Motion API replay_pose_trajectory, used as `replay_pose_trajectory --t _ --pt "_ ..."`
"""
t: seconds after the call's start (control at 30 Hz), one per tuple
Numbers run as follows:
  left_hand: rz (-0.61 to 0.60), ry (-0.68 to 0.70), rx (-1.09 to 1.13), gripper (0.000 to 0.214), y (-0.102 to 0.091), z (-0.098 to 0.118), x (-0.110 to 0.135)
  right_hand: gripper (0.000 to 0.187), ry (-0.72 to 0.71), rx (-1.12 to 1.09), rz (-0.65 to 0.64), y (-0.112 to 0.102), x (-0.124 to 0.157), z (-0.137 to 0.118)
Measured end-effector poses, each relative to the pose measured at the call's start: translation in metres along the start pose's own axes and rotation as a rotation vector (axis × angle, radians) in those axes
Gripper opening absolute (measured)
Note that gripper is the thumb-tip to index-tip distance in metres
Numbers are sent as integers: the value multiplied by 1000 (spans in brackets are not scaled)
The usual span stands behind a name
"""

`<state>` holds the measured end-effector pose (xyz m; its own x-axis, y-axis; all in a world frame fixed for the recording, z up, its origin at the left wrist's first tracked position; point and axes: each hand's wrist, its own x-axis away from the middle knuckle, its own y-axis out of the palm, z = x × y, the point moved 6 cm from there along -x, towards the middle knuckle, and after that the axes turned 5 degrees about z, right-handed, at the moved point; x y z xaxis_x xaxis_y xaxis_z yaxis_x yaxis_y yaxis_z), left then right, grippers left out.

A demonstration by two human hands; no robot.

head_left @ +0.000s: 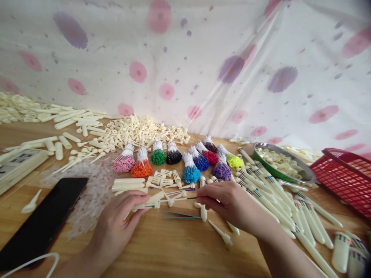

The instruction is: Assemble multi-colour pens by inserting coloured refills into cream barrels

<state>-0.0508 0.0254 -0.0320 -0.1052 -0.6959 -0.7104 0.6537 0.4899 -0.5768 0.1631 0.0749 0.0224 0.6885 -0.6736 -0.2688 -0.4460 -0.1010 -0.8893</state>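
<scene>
We hold a cream holder (146, 205) in our left hand (116, 226), with the fingers curled around it and the thumb pressed on top, just above the wooden table (174, 255). Our right hand (228, 202), at three o'clock from the left one, pinches the ends of some thin rods (178, 199) between thumb and forefinger. The rods run toward nine o'clock and meet the holder. There may be two or three of them; they are too fine to count.

A pair of tweezers (182, 215) lies flat on the table at six o'clock from the rods. At twelve o'clock from both hands stands a row of tied bundles: pink (124, 162), orange (141, 166), green (158, 155), black (174, 155) and blue (190, 170) among them.

A black phone (43, 220) lies at nine o'clock. A green bowl (307, 175) of cream parts sits at two o'clock, with a red basket (344, 177) just beyond it. Cream pens (278, 200) with striped bands lie heaped at four o'clock, partly under our right wrist.
</scene>
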Motion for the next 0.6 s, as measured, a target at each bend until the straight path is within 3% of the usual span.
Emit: replay_pose_trajectory --t 0.6 --pt "-30 78 17 11 6 13 -2 27 -108 -28 -1 14 -3 -16"
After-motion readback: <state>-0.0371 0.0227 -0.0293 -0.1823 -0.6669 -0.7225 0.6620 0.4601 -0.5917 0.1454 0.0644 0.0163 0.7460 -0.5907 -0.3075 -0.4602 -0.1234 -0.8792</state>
